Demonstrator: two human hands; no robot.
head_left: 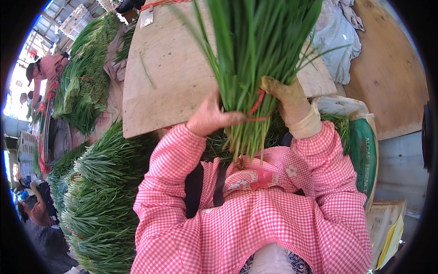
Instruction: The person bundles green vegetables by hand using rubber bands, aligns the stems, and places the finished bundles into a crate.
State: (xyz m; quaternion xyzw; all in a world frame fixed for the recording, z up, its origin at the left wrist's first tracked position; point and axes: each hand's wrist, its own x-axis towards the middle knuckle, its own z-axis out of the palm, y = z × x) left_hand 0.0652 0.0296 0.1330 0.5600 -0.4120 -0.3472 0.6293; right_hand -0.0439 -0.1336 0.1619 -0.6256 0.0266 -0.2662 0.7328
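A thick bunch of long green chives (258, 50) stands upright between my hands, leaves up and pale cut ends pointing down toward my lap. Around its lower part runs a red tie (256, 109). My bare left hand (213, 116) grips the bunch from the left, thumb laid across the front near the tie. From the right, my right hand (289, 102), in a dirty tan glove, is closed against the stalks at the tie's height. The leaves hide most of the fingers of both hands.
A wooden board (171, 77) lies in front. Stacked chive bunches (100, 201) are at my left, with another pile (86, 77) farther off. A green and white sack (362, 150) stands at my right. Other people (45, 73) are at the far left.
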